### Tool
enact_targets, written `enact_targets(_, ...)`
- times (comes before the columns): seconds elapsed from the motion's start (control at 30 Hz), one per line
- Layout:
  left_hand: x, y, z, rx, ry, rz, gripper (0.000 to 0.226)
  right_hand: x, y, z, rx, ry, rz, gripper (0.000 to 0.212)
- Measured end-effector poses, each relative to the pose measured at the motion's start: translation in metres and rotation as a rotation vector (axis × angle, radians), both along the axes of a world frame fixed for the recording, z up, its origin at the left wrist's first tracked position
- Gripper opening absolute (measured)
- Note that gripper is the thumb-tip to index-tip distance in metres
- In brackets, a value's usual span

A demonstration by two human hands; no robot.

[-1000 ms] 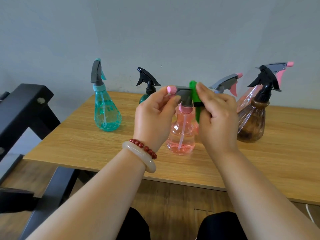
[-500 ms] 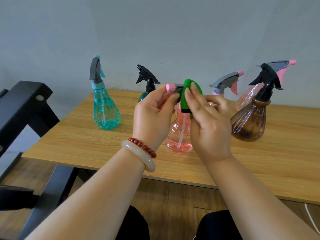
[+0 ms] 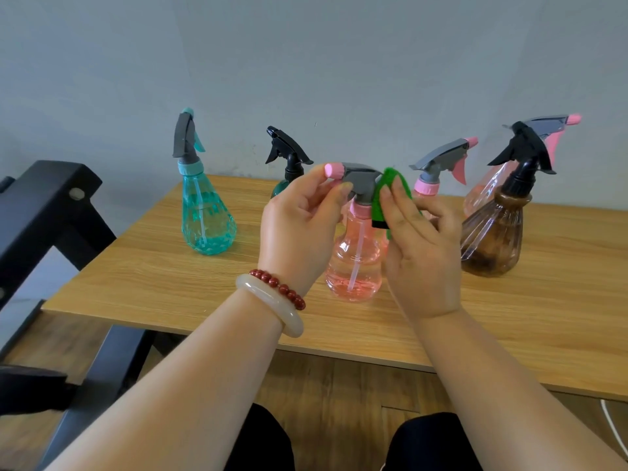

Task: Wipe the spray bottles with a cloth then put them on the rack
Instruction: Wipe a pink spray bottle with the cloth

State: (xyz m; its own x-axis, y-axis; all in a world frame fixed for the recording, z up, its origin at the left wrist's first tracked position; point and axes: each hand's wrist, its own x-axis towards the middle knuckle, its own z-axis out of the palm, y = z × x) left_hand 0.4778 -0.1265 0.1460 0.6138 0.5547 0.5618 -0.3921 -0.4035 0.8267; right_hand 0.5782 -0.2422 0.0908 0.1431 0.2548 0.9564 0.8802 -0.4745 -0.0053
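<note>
A plain grey wall (image 3: 339, 62) stood behind a wood-grain surface (image 3: 543, 334), with a wooden floor (image 3: 333, 385) showing below its near edge.

In the head view, the pink spray bottle (image 3: 353, 266) stood upright near the middle of the surface, close to the near edge. Whether its base rested on the wood or hung just above it could not be told. The left hand (image 3: 299, 229), at nine o'clock from the bottle, pinched the grey spray head by its pink nozzle between thumb and curled fingers (image 3: 343, 188). A pale bangle and a string of red beads (image 3: 275, 294) sat on that wrist.

The right hand (image 3: 424, 260), at three o'clock, held a green cloth (image 3: 390, 185) against the back of the spray head. Its fingers lay along the cloth and the thumb was hidden.

At ten o'clock from the held bottle stood a teal bottle (image 3: 207, 219). A dark green bottle (image 3: 289, 158) with a black trigger stood at eleven o'clock, partly behind the left hand. At one o'clock a second pink bottle (image 3: 438, 164) showed above the right hand. A brown bottle (image 3: 492, 239) stood at three o'clock, and a third pink bottle (image 3: 550, 127) was just behind it.

A black rack (image 3: 44, 205) filled the frame's nine o'clock edge, beside the surface.
</note>
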Motion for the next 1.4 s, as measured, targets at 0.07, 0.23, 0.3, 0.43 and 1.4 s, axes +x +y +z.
enact_targets(0.07, 0.000, 0.000, 0.000, -0.005, -0.002, 0.002, 0.032, -0.008, 0.002, 0.004, -0.002, -0.005, 0.039, 0.036)
enact_targets(0.23, 0.000, 0.001, -0.001, 0.013, -0.001, 0.008, 0.030, -0.004, 0.006, 0.015, -0.019, -0.057, 0.052, 0.033)
enact_targets(0.3, 0.000, 0.002, -0.001, 0.008, 0.001, 0.006, 0.030, 0.001, 0.008, 0.012, 0.029, 0.003, -0.006, 0.031)
enact_targets(0.43, 0.000, 0.002, -0.001, 0.003, -0.005, 0.000, 0.029, -0.013, 0.013, 0.011, 0.074, 0.092, 0.051, 0.033)
enact_targets(1.4, 0.002, 0.014, 0.057, 0.907, 0.317, 0.136, 0.031, -0.007, -0.022, 0.041, 0.093, 0.401, 0.161, 0.039)
